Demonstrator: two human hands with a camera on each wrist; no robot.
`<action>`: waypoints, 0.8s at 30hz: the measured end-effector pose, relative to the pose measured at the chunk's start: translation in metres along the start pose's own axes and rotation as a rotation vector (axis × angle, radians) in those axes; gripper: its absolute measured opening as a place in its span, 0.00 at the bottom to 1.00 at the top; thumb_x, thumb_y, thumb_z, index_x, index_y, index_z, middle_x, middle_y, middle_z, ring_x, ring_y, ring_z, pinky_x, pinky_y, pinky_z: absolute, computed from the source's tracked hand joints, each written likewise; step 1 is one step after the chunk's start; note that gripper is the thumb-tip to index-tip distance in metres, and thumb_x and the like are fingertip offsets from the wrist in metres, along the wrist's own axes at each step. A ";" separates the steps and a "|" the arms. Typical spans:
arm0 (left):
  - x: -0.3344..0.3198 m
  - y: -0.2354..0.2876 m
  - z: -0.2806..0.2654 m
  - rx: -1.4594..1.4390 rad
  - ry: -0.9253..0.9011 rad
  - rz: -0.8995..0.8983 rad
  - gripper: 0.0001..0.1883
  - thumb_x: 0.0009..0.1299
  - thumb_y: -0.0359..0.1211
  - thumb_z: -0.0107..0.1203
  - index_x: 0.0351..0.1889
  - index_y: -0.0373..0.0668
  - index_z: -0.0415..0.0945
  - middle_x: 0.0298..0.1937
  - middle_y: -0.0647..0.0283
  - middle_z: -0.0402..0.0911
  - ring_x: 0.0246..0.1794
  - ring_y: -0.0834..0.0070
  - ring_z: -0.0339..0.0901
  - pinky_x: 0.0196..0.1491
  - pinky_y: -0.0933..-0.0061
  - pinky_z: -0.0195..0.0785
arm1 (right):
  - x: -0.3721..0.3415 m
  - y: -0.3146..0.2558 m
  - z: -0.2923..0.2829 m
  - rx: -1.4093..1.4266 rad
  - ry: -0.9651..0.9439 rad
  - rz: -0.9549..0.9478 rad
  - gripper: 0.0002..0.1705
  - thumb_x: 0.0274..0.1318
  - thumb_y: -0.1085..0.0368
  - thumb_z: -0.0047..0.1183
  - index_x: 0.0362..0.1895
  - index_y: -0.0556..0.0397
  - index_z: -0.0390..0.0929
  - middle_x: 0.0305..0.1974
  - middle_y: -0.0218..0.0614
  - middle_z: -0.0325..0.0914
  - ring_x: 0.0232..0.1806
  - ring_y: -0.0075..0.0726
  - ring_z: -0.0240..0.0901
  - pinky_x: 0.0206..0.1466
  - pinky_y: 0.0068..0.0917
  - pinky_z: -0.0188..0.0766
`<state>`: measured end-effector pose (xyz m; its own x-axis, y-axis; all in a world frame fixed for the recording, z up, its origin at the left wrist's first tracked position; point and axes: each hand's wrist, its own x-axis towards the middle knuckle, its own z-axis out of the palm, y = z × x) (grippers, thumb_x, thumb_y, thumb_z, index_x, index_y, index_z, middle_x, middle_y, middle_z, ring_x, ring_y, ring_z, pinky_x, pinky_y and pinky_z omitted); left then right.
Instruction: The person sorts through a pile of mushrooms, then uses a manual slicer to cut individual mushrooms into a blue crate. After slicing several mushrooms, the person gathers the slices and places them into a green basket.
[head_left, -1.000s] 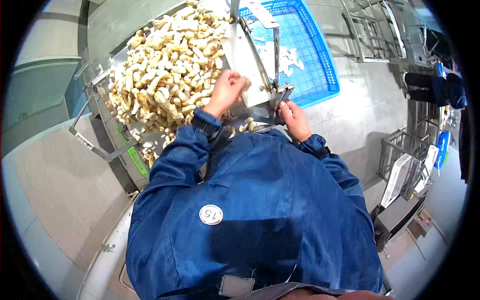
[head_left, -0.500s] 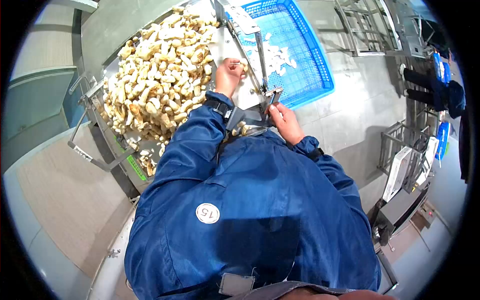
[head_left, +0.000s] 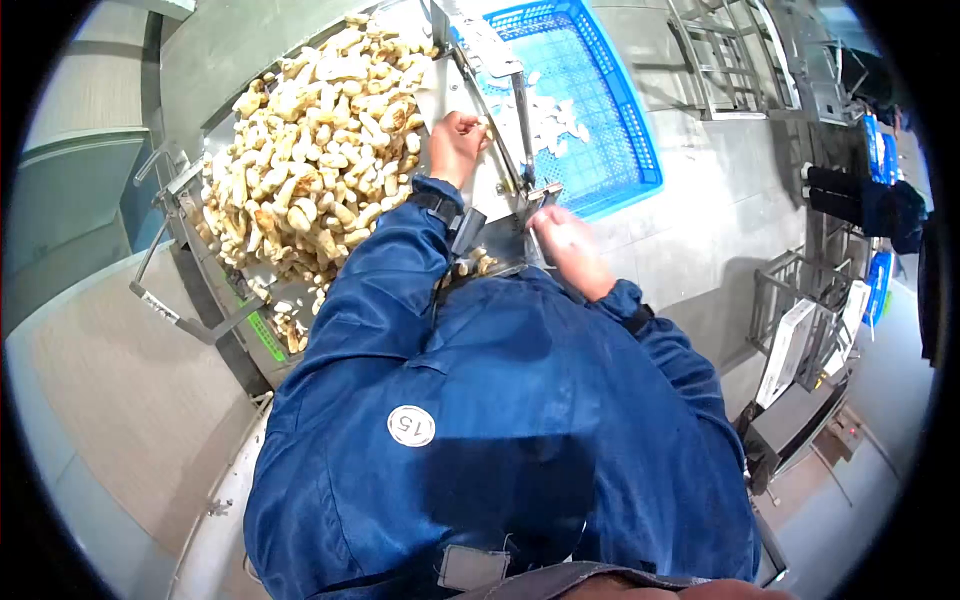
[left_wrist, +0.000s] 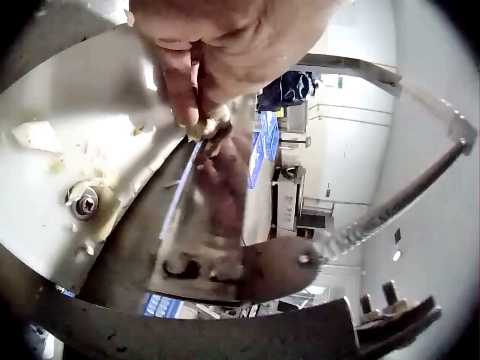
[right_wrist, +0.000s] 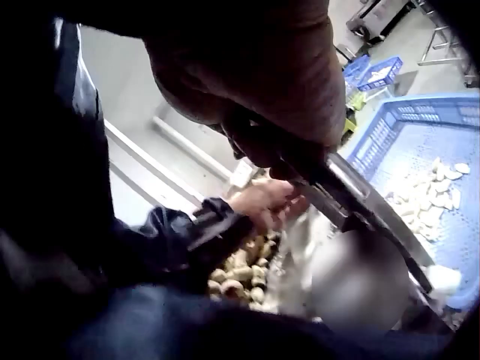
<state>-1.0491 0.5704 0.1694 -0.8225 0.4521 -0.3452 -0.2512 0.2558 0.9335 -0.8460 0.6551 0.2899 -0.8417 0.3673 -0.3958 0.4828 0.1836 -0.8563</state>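
Observation:
My left hand (head_left: 458,148) reaches over the white cutting board (head_left: 503,196), at the hinged cutter's long metal bar (head_left: 505,145). Its thumb and fingers pinch a small pale mushroom piece (left_wrist: 213,127), close to the flat steel blade (left_wrist: 180,251). In the right wrist view, the left hand shows beyond the cutter. My right hand (head_left: 572,252), slightly blurred, curls around the cutter's handle (right_wrist: 341,180) at the near end; its palm hides part of the grip. A large heap of pale, brown-patched mushrooms (head_left: 320,150) lies left of the board.
A blue plastic crate (head_left: 645,150) right of the cutter holds white slices (head_left: 552,122). Loose trimmings (head_left: 285,325) lie below the heap, near a green strip (head_left: 266,335). Metal racks (head_left: 735,60) and another person's dark-trousered legs (head_left: 845,190) are off to the right.
My left hand has moved forward and right from the heap's edge to the cutter with the mushroom piece. My right hand stays at the handle, shifting slightly. The head view has shifted a little.

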 end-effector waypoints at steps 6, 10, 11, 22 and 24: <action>0.004 -0.010 -0.001 0.005 0.001 0.040 0.08 0.69 0.25 0.57 0.43 0.30 0.76 0.33 0.58 0.83 0.29 0.77 0.81 0.32 0.78 0.76 | 0.002 -0.012 -0.002 0.192 0.013 0.047 0.14 0.67 0.58 0.50 0.40 0.57 0.79 0.31 0.26 0.76 0.36 0.18 0.67 0.41 0.20 0.65; 0.004 -0.004 0.004 0.081 0.013 0.023 0.06 0.69 0.25 0.57 0.41 0.31 0.76 0.34 0.59 0.83 0.30 0.78 0.80 0.32 0.80 0.76 | 0.000 -0.052 -0.009 0.359 0.055 0.066 0.15 0.69 0.58 0.46 0.35 0.55 0.77 0.26 0.22 0.68 0.31 0.14 0.59 0.35 0.18 0.60; 0.007 -0.009 0.004 0.109 0.024 0.040 0.06 0.69 0.25 0.57 0.41 0.32 0.76 0.34 0.60 0.83 0.30 0.78 0.80 0.32 0.80 0.76 | 0.000 -0.036 -0.006 0.310 0.011 0.086 0.16 0.69 0.58 0.46 0.35 0.55 0.77 0.27 0.22 0.69 0.31 0.16 0.61 0.35 0.19 0.61; 0.000 0.004 0.006 0.236 0.089 0.137 0.06 0.65 0.28 0.59 0.38 0.36 0.78 0.32 0.58 0.85 0.31 0.75 0.81 0.37 0.74 0.74 | 0.000 -0.057 -0.016 0.376 0.010 0.002 0.18 0.73 0.57 0.39 0.33 0.53 0.72 0.22 0.21 0.59 0.25 0.17 0.54 0.29 0.20 0.55; 0.000 0.000 0.004 0.162 0.060 0.086 0.06 0.65 0.27 0.59 0.38 0.35 0.79 0.31 0.58 0.84 0.30 0.75 0.81 0.36 0.75 0.74 | 0.000 -0.029 -0.006 0.277 0.013 0.006 0.18 0.73 0.56 0.38 0.33 0.53 0.72 0.22 0.22 0.60 0.25 0.17 0.55 0.30 0.20 0.56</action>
<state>-1.0468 0.5740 0.1685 -0.8677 0.4275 -0.2537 -0.0971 0.3548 0.9299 -0.8587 0.6553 0.3161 -0.8349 0.3795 -0.3986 0.4017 -0.0747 -0.9127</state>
